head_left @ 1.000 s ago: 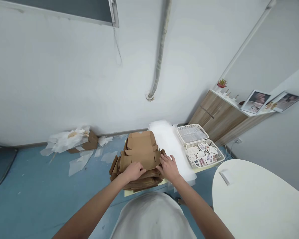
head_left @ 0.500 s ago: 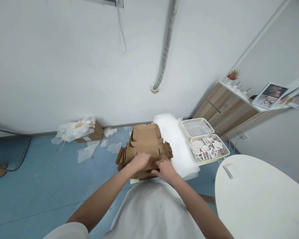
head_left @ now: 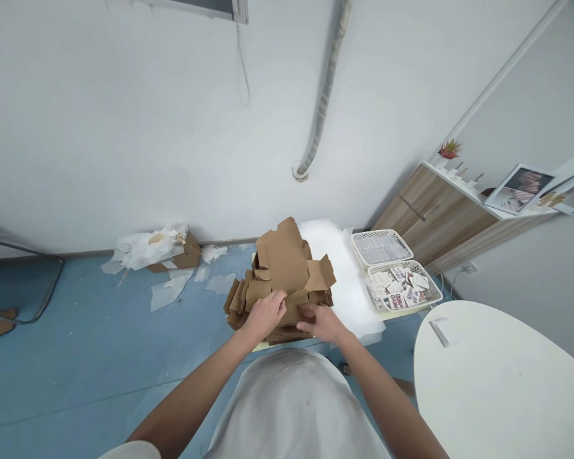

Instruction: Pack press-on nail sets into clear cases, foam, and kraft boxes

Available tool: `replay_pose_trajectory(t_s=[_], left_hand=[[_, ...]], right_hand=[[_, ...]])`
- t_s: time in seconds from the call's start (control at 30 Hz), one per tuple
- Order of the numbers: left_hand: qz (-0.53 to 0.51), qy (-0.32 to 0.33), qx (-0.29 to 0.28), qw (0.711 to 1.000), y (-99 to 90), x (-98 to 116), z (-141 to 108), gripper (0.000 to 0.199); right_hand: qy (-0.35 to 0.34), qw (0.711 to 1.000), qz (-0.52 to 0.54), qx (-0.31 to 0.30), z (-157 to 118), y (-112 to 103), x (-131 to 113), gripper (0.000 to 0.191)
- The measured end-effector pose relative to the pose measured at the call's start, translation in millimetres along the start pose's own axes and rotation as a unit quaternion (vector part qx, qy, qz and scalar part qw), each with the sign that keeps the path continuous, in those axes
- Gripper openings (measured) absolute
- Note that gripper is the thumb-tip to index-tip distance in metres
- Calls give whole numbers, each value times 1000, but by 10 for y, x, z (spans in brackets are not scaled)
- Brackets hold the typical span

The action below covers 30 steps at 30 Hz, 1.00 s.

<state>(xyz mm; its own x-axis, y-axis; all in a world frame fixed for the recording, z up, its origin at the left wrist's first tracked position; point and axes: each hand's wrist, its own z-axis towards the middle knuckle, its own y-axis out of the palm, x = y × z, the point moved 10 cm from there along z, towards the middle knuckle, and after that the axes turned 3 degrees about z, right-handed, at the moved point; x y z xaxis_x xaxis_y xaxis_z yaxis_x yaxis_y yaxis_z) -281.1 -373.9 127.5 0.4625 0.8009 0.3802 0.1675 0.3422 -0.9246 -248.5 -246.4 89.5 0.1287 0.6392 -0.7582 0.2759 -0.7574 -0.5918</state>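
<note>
A brown cardboard box blank (head_left: 287,258), partly folded, is tilted up on a stack of flattened cardboard boxes (head_left: 239,298) in front of me. With fingers closed, my left hand (head_left: 266,313) pinches the near edge of the blank. My right hand (head_left: 321,322) is at the stack's near right side, its thumb and fingers apart, close to the cardboard. A side flap of the blank stands up just beyond my right hand. White foam sheets (head_left: 339,274) lie right of the stack.
Two white baskets stand to the right, one with clear packets (head_left: 381,247), one with printed cards (head_left: 404,287). A round white table (head_left: 502,376) is at near right, a wooden cabinet (head_left: 440,217) behind. Scrap paper and a carton (head_left: 187,252) lie on the floor at left.
The top blank has lifted off the stack, turned askew and had its right flap raised. My left hand has closed on its near edge; my right hand has shifted slightly right.
</note>
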Motion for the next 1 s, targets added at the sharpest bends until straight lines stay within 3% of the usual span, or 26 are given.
replay_pose_trajectory(t_s=[0.07,0.17,0.23,0.3,0.37,0.5,0.67,0.83,0.93,1.0], left_hand=[[3,2,-8,1000,69,1,-33,20],[13,10,-11,1000,148,6,-74,20],[30,24,-12,999,181,40,-93,20],[50,42,-11,998,193,101,-104,19],[68,64,-7,996,190,186,-110,18],[80,100,-8,992,186,328,-108,18],[41,97,8,994,166,393,-87,19],[-1,113,17,993,137,480,-97,21],[-30,100,56,993,-14,367,-115,23],[-35,48,106,993,-169,140,-123,32]], right_hand=[[-19,996,84,8,4,-123,-46,53],[-18,976,203,81,26,-435,-14,56],[5,963,241,123,41,-588,49,64],[20,961,245,124,60,-636,48,74],[8,973,203,109,68,-638,-51,73],[9,994,14,106,42,-645,-264,55],[38,976,-176,125,49,-722,-459,57],[55,953,-274,121,114,-771,-463,65],[70,952,-274,121,126,-803,-351,64],[71,952,-267,129,113,-842,-301,62]])
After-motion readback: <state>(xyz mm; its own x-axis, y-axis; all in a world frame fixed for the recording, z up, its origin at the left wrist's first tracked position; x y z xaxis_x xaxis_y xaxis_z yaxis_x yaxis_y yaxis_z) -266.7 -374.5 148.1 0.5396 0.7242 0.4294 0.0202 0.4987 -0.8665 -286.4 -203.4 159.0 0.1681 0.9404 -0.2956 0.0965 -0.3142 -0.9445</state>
